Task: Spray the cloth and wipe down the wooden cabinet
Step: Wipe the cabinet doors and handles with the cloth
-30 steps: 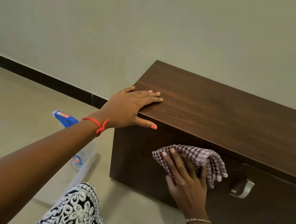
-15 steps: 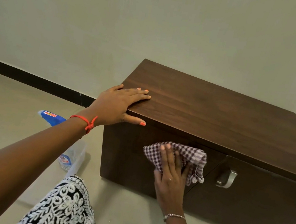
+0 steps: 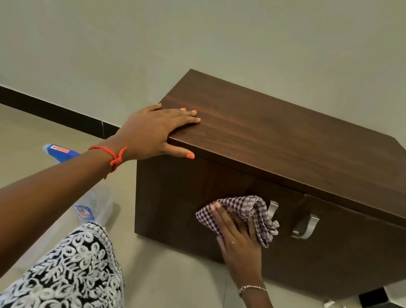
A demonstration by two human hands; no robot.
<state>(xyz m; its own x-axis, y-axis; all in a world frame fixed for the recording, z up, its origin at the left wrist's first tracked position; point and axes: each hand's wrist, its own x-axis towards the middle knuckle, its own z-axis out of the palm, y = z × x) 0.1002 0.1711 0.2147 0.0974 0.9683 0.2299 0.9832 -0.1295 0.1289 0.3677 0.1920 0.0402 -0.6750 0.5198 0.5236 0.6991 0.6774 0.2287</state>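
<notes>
Nearest the camera a black garment with white floral embroidery (image 3: 68,273) covered the person's knee, short of the dark brown wooden cabinet (image 3: 289,151) on the pale tiled floor (image 3: 175,294); the right hand (image 3: 239,241), a thin bracelet at its wrist, lay flat with its fingers (image 3: 221,220) spread apart, pressing the purple-and-white checked cloth (image 3: 245,213) against the cabinet's left door; the bunched far end of the cloth touched the left of two brushed metal handles (image 3: 304,225) on the cabinet front; a clear plastic spray bottle with a blue trigger head (image 3: 65,153) lay on the floor left of the cabinet, partly hidden by the left forearm; the left hand (image 3: 158,131), a red thread around its wrist, rested open on the cabinet's top left corner, fingers together, thumb against the front edge; behind the cabinet rose a plain pale wall (image 3: 214,36) with a black skirting strip (image 3: 37,108).
</notes>
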